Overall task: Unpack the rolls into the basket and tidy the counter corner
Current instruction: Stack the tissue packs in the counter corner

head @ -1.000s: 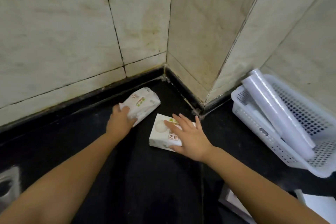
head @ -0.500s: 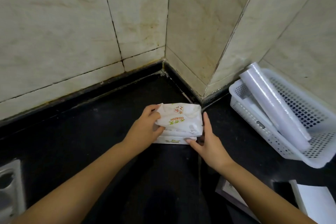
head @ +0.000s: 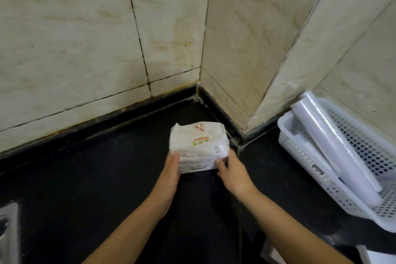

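Observation:
Two white tissue packs lie stacked on the black counter near the wall corner: the upper pack [head: 198, 141] rests on the lower pack [head: 198, 167]. My left hand [head: 171, 167] presses the stack's left end and my right hand [head: 232, 167] presses its right end, so both hands clamp it. At the right stands a white perforated basket [head: 300, 156]. Clear plastic rolls [head: 334, 148] lean in it, their upper ends sticking out over its back rim.
Tiled walls meet in a corner [head: 199, 85] just behind the stack, and a wall column [head: 246, 126] juts out beside the basket. A metal sink edge [head: 8, 233] shows at the bottom left. White flat items [head: 372, 255] lie at the bottom right.
My left hand carried the soft pack from the left onto the boxy pack. Both hands then closed on the stack's ends and it now sits squared nearer the corner.

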Motion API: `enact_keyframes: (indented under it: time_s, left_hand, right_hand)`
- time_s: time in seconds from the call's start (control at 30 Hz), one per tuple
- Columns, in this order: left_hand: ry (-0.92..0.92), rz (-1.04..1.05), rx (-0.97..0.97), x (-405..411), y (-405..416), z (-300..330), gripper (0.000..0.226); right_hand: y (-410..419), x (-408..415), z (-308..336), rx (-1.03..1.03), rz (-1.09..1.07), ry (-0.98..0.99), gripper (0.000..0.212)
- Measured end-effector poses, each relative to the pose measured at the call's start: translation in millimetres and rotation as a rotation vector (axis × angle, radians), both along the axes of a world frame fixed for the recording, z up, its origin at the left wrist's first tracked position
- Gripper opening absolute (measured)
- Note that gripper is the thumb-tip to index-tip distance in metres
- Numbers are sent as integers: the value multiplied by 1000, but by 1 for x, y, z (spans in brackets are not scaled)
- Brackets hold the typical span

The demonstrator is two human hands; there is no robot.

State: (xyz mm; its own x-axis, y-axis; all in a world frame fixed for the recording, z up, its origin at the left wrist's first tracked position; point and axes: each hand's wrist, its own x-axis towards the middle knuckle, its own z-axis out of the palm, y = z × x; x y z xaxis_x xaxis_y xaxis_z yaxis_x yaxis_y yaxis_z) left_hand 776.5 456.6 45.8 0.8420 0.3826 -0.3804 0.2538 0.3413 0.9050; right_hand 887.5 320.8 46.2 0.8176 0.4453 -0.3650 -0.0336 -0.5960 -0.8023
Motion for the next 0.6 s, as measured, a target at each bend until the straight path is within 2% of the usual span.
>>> enact_keyframes:
  time_s: [0.2, 0.33, 0.47, 0.53, 0.6]
  left_hand:
    - [-88, 265, -101, 47, 64, 4, 50]
    - [-71, 327, -83, 62, 94, 7, 49]
    - [-22, 331, -89, 56, 103, 2, 48]
    - [60, 441, -103, 47, 95, -3, 47]
    - [142, 539, -80, 41, 68, -6, 40]
  right_hand:
    - [114, 76, -3, 21, 99, -4, 40]
    - [155, 97, -6, 25, 151, -11, 37]
    - [145, 90, 6, 93, 188, -14, 51]
    - [117, 77, 22, 152, 178, -59, 58]
    - [68, 66, 37, 201, 199, -139, 45]
